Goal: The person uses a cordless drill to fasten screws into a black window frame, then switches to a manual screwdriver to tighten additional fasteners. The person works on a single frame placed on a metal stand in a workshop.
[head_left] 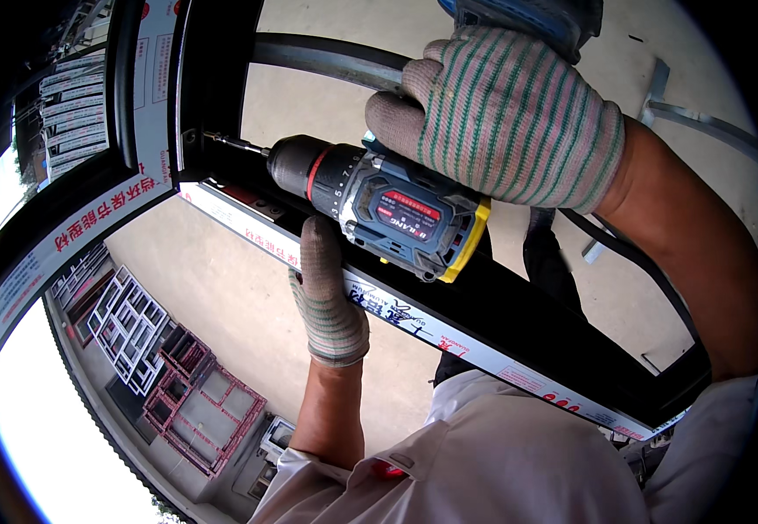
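The right hand [514, 113], gloved, is closed around the handle of the drill [409, 205], which lies across the near rail [501, 367] of a dark frame. Its bit [237, 141] points left at the left post [153, 96]; whether they touch, I cannot tell. The left hand [331, 301], gloved, is against the near rail, below the drill's chuck [296, 164]; its hold's firmness is unclear.

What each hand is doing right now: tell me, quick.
Left hand: touching the black frame; partly hidden, so whether it is closed cannot be told.
Right hand: closed, holding the power drill.
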### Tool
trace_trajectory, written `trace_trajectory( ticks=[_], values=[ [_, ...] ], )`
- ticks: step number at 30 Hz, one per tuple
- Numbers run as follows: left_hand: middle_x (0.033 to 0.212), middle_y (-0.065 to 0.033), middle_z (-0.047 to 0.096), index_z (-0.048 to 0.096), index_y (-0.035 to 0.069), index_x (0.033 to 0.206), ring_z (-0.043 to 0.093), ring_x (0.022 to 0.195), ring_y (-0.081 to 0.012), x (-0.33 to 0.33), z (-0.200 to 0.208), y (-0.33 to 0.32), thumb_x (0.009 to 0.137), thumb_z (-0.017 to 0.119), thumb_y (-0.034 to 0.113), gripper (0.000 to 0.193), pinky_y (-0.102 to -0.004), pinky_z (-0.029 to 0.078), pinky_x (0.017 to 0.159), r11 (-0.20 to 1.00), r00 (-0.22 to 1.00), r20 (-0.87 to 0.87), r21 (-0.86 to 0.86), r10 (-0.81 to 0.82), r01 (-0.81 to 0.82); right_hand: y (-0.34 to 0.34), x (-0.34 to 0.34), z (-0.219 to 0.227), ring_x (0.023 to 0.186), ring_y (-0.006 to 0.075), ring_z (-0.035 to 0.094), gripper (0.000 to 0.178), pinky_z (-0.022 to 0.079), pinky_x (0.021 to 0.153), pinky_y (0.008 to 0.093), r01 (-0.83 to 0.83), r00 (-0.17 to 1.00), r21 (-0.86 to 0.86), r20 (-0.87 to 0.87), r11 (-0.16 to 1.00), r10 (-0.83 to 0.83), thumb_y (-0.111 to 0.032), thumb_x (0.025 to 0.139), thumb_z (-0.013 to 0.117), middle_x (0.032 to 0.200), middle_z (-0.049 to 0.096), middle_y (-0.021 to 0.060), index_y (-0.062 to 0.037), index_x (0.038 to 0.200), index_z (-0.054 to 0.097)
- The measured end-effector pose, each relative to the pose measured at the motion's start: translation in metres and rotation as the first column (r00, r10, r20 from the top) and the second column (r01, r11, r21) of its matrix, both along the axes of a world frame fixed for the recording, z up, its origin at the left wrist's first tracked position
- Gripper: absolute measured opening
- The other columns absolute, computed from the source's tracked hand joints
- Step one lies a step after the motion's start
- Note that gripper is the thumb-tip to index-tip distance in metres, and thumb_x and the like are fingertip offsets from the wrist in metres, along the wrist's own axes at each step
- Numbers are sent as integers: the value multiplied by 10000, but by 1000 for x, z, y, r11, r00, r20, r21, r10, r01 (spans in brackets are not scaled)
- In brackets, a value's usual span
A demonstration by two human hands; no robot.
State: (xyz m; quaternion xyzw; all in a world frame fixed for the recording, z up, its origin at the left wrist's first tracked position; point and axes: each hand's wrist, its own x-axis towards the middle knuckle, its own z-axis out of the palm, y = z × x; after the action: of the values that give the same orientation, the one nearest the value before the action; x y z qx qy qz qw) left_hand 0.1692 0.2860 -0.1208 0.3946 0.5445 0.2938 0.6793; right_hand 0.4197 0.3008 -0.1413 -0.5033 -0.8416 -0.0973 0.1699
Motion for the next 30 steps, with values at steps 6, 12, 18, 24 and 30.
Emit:
trace_trajectory(
  ticks=[6,12,18,24,30],
  values=[
    [1312,-88,613,440,109,1453,645,1190,-212,2,3,-5,1015,546,522,612,-365,558,1013,1000,1000,-21,24,-12,12,17,5,7,578,263,661,177,533,497,358,-198,975,41,-98,979,201,-135,868,612,619,608,150,35,831,579],
    [1315,-78,612,455,118,1440,637,1199,-198,0,0,-7,1036,513,508,565,-361,539,1029,998,998,-1,-10,61,-61,23,-1,-1,604,242,664,181,532,522,340,-204,970,19,-127,979,205,-159,878,619,648,620,123,17,856,590],
    [1346,-83,604,440,125,1464,616,1245,-203,-1,-1,-7,1045,498,496,563,-360,535,1041,999,999,14,-11,43,-43,28,-4,-8,673,229,679,191,553,593,331,-228,960,-11,-169,974,223,-187,878,633,707,637,113,-1,882,591],
    [1384,-103,582,411,122,1487,600,1276,-215,-9,-12,-10,1059,451,493,568,-369,533,1056,988,987,-153,150,44,-21,31,-6,-9,720,228,690,204,562,643,334,-228,955,-49,-205,972,214,-200,875,647,750,659,113,-3,902,599],
    [1418,-113,552,362,129,1516,590,1295,-220,-9,-16,-12,1070,392,510,587,-375,530,1064,983,954,-297,184,33,23,33,-9,-10,700,246,695,207,558,613,347,-221,956,25,-193,975,222,-188,870,663,744,669,129,10,902,611]
  ],
)
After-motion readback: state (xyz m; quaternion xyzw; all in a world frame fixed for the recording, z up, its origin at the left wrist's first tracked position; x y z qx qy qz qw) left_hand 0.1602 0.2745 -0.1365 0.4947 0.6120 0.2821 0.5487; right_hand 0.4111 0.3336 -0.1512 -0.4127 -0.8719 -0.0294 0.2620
